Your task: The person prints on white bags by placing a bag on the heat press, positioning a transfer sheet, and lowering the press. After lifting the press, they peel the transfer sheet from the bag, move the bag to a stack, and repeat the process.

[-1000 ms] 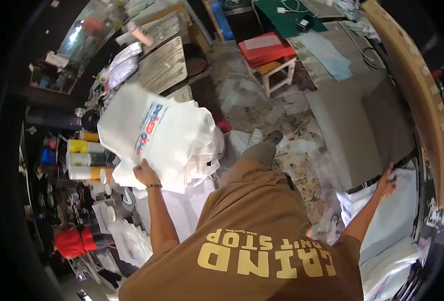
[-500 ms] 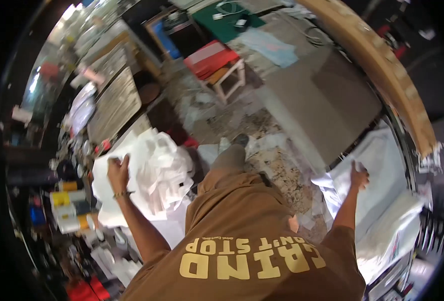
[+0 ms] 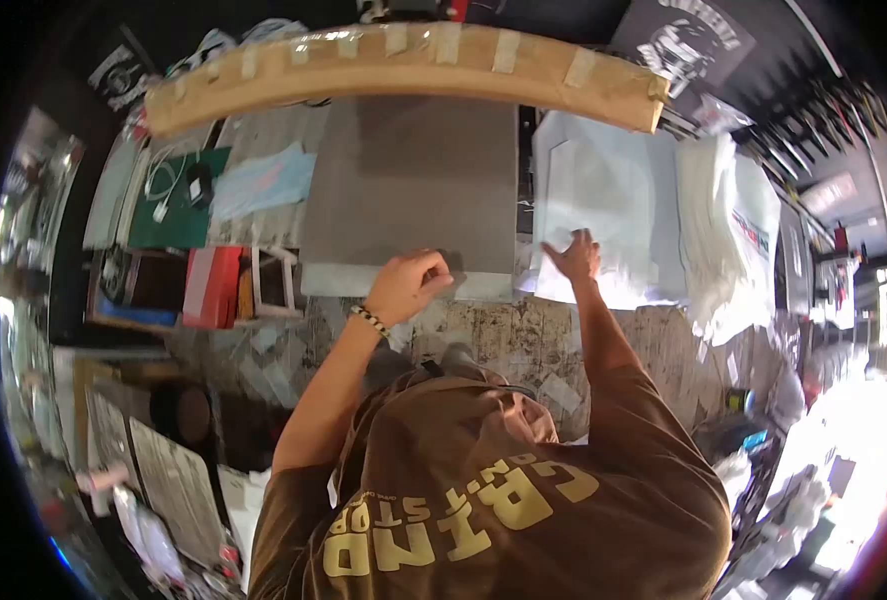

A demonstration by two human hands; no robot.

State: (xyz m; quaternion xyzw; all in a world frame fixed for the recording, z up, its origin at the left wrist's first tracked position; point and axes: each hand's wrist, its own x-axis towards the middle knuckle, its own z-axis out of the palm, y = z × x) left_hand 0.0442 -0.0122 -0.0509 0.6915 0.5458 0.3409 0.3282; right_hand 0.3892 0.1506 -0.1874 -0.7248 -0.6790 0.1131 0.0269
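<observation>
My left hand (image 3: 410, 283), with a beaded bracelet on its wrist, is over the front edge of a grey-brown flat board (image 3: 413, 190). Its fingers are curled in and nothing shows in them. To the right, my right hand (image 3: 578, 258) has its fingers spread at the near part of a stack of translucent white sheets (image 3: 613, 180). Whether it touches the top sheet is hard to tell. Beside that stack lies a pile of white sheets (image 3: 708, 230) with uneven, drooping edges.
A long taped cardboard-brown bar (image 3: 403, 70) spans above the far side of the table. Further left are a green mat (image 3: 178, 215) with a white cable, a light blue sheet (image 3: 263, 185) and a red-topped stool (image 3: 213, 285). Paper scraps litter the stained floor (image 3: 643, 350).
My view and body have turned right to face the board. My left hand has left the crumpled white pile and come over the board's edge. My right hand stays by the sheet stack, fingers now spread.
</observation>
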